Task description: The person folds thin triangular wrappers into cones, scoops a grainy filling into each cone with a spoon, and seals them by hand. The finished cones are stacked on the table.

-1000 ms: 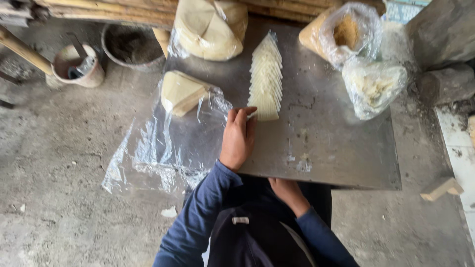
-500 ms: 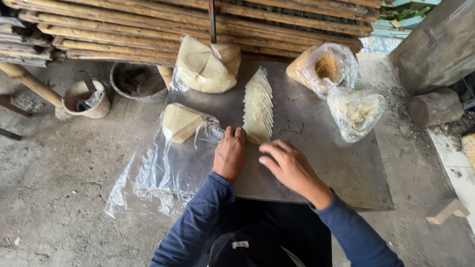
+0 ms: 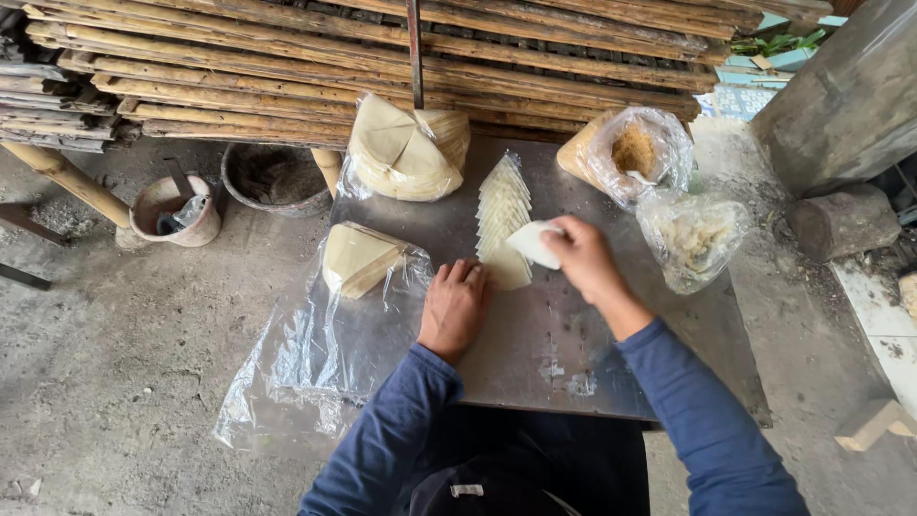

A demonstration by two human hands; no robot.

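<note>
A pale triangular wrapper is pinched in the right hand over the near end of the wrapper row, whose long axis runs away from the person; the left hand, fingers flat and released, rests beside that end

Both arms are covered by long sleeves of one plain dark-blue garment, a soft knit-looking fabric without pattern or print. The sleeves reach down to the wrists, where each ends in a simple edge, and the cloth wrinkles in soft folds along the forearms. The left hand and the right hand are bare: no gloves, no rings or watch to be seen. Lower down, between the arms, darker navy clothing shows, with a small pale rectangular label sewn on it.
</note>
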